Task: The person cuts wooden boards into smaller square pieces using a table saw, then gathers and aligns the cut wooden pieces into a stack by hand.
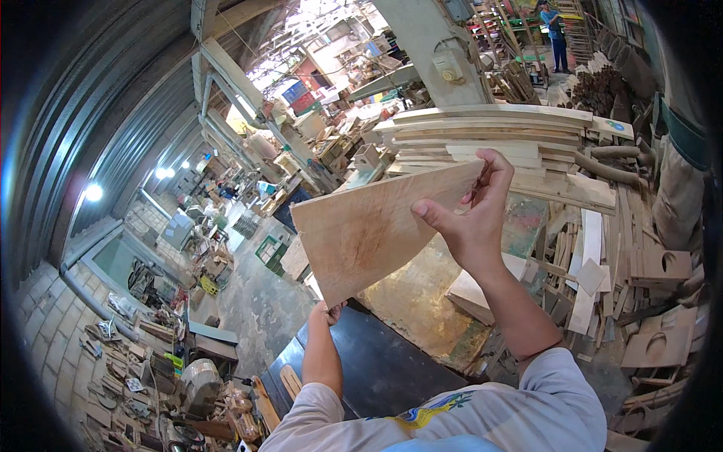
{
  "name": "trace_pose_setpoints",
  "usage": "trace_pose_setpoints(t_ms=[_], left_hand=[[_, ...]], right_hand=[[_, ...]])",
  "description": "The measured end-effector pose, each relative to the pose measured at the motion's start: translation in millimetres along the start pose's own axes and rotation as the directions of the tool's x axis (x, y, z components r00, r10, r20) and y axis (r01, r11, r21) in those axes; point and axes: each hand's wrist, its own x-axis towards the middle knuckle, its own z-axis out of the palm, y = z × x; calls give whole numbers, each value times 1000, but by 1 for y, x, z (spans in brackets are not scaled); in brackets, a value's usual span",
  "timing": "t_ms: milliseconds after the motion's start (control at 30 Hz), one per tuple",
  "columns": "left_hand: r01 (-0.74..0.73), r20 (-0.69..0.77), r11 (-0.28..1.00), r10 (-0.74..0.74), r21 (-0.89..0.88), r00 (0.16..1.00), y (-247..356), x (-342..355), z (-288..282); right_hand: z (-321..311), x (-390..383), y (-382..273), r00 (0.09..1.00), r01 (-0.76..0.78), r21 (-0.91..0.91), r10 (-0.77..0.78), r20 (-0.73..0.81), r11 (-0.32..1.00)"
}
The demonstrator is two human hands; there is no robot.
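Observation:
A flat, light-brown wooden board (358, 233) with a darker grain patch is held up in front of me, tilted. My right hand (476, 218) is closed on its right end, thumb on the near face and fingers curled round the edge. At the board's lower left corner, my left hand (325, 310) grips the edge; its fingers are partly hidden. Beneath the board lie a dark, smooth tabletop (384, 354) and a worn, yellowish surface (422, 301). A pale wooden block (471, 294) rests on that worn surface, below my right hand.
Stacked long planks (489, 132) lie beyond my right hand. Wood strips (591, 264) and cut pieces with round recesses (659, 339) are at the right. A green crate (269, 252) stands on the concrete floor (260, 309) at left. Far off stands a person in blue (555, 38).

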Motion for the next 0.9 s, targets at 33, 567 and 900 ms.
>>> trace_pose_setpoints(t_ms=[33, 567, 900], left_hand=[[-23, 2, 1000, 23, 7, 1000, -1, -3, 6], [-58, 585, 815, 461, -576, 667, -129, -143, 272], [-253, 356, 562, 750, -787, 558, -142, -192, 223]], right_hand=[[-1, 0, 0, 1000, -19, -5, 19, 2, 1000], [-104, -135, 194, 778, -627, 86, 628, 18, 774], [-390, -118, 177, 673, -634, 513, 740, -2, 578]])
